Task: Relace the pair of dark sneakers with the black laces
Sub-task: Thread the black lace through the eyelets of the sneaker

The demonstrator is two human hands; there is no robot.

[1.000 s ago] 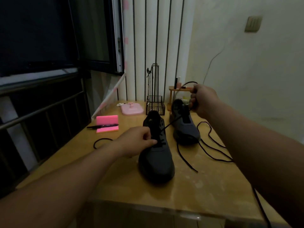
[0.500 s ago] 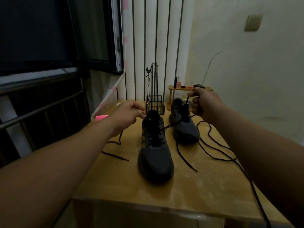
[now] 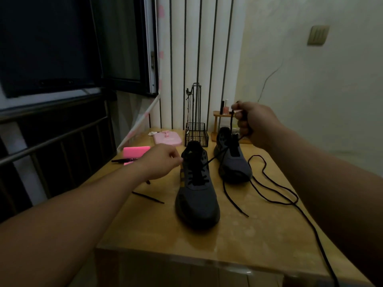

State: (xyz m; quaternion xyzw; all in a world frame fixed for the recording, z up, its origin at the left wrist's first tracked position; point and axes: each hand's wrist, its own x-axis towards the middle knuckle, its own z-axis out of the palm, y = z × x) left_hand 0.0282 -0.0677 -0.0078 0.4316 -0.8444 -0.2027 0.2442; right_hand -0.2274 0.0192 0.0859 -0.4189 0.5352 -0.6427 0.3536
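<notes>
While our right hand (image 3: 257,125) grips the lace (image 3: 215,157) and our left hand (image 3: 161,162) pinches it, a wire basket (image 3: 195,135) stands behind the near sneaker (image 3: 196,195).

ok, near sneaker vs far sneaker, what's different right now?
Near sneaker has the black lace crossed through its eyelets; far sneaker shows no crossings. Near sneaker sits left, closer to the front edge of the table; far sneaker sits further back, right. Left hand is at the near sneaker's collar; right hand grips the black lace above the far sneaker. Both: dark grey, upright, toes toward the camera.
</notes>
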